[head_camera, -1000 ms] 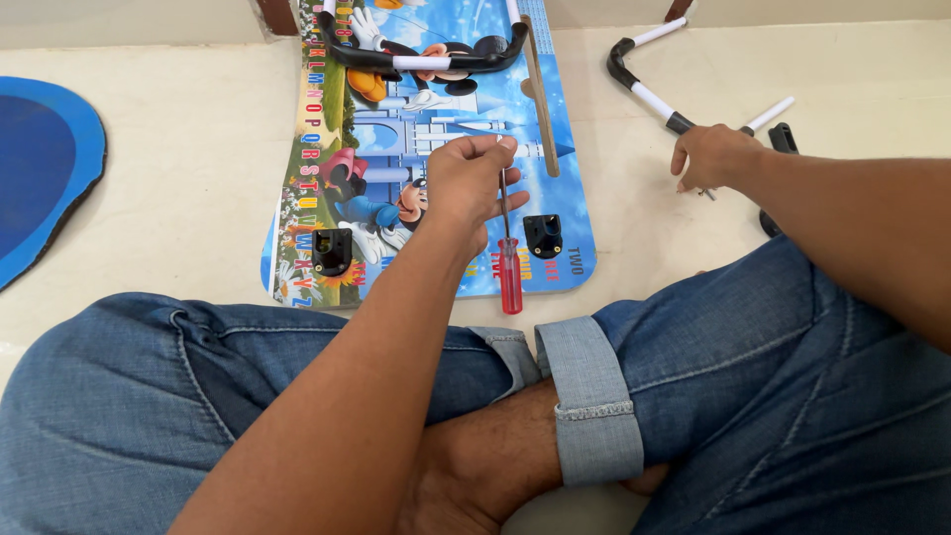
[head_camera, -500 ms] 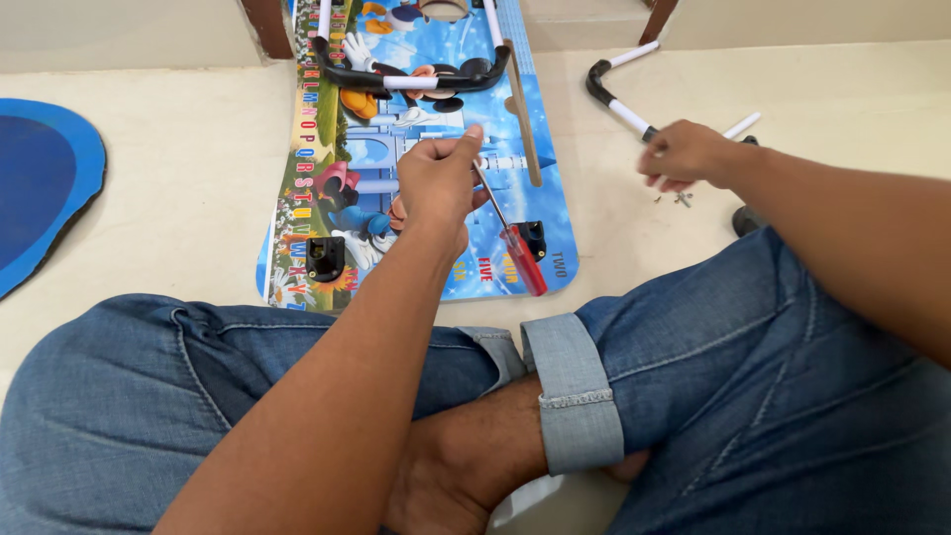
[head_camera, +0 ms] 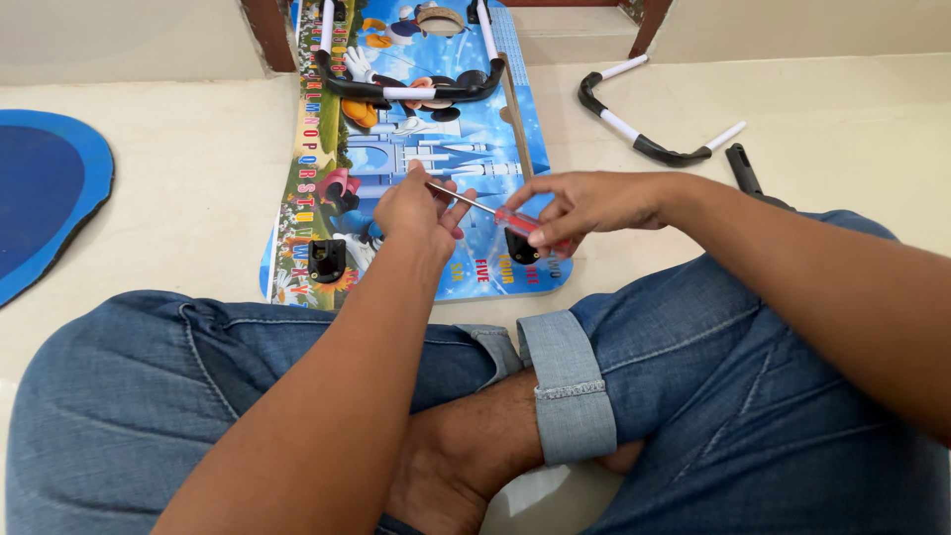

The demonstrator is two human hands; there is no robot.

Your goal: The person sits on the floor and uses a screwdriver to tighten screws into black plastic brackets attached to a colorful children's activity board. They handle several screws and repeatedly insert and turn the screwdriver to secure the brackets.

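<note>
A red-handled screwdriver (head_camera: 500, 213) lies level in the air between both hands, over a colourful cartoon-printed board (head_camera: 396, 159) on the floor. My left hand (head_camera: 416, 208) pinches the metal shaft near its tip. My right hand (head_camera: 584, 206) grips the red handle. Two black brackets are fixed to the board's near end: one (head_camera: 326, 259) to the left, one (head_camera: 518, 248) partly hidden under my right hand. A bent black-and-white tube leg (head_camera: 406, 87) is mounted across the board's far end.
A loose black-and-white tube leg (head_camera: 644, 139) lies on the floor at the right, with a black part (head_camera: 743, 170) beside it. A blue oval mat (head_camera: 45, 193) is at the left. My crossed legs in jeans fill the foreground.
My right hand came in from the loose leg at the right and took the screwdriver's handle. The screwdriver swung from hanging upright under my left hand to lying level.
</note>
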